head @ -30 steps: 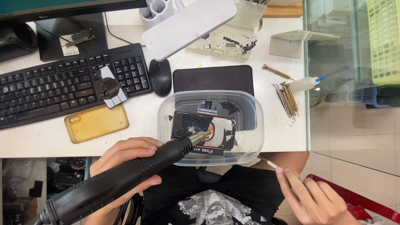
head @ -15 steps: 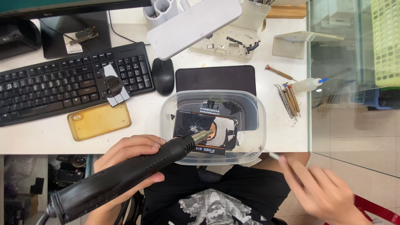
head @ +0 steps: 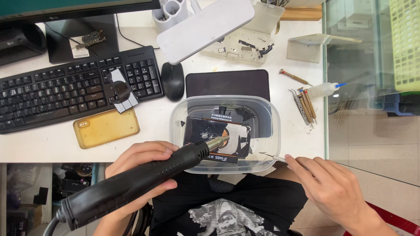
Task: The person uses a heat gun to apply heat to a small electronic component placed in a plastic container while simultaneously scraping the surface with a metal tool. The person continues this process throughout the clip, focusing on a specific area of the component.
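Right hand [head: 334, 190] has risen, pinching tweezers [head: 274, 157] beside the tub [head: 267, 131]; left hand [head: 140, 168] grips heat gun [head: 135, 183]

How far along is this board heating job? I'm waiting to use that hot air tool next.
Set up looks done: the dark fixture with a board sits inside the clear plastic tub. In hand: the left hand aims the hot air gun nozzle at the board, and the right hand holds tweezers at the tub's edge. Nothing appears lifted off yet, so removal seems left.
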